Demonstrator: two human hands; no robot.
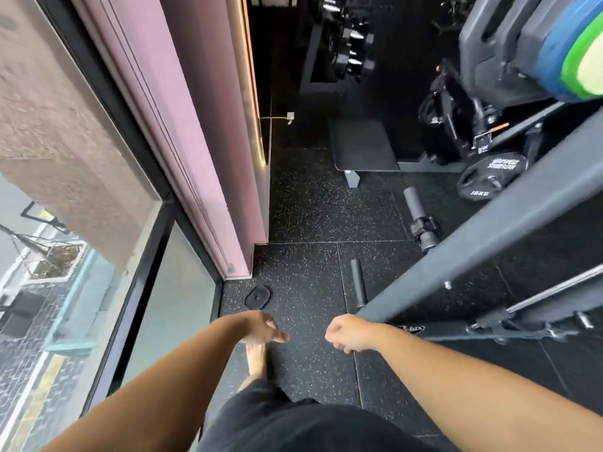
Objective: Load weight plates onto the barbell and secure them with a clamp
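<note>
Glass (182, 288) in black frames runs down the left side, and beside it hangs a smooth, matte pink panel (202, 125). The floor (310, 207) is black rubber tile flecked with white, its seams showing as thin lines. At the floor's left edge, just below the panel's lower corner, lies a small, flat, dark oval disc (257, 296).

The person's left hand (261, 327) hangs above the floor near the disc. Its fingers are loosely straight and a little spread, the thumb points right, and it touches nothing. A bare foot (256, 360) stands on the tile below it. The right hand (350, 334) is well apart from the left, with its fingers curled into the palm. Something dark may peek out beneath them, but I cannot tell whether the hand holds anything.

Beyond the right hand a short matte black tube (358, 283) lies on the floor near the foot of a slanting grey steel rack upright (489, 233). Further back the barbell (411, 199) end, a smooth black sleeve, rests on the floor with a blocky black clamp (423, 225) round it. A flat padded bench (362, 145) stands behind. Right of the sleeve, a round black weight plate (492, 177) with raised white lettering sits low by the rack. In the upper right corner, thick plates (554, 60) stand edge-on in grey, blue and green.
</note>
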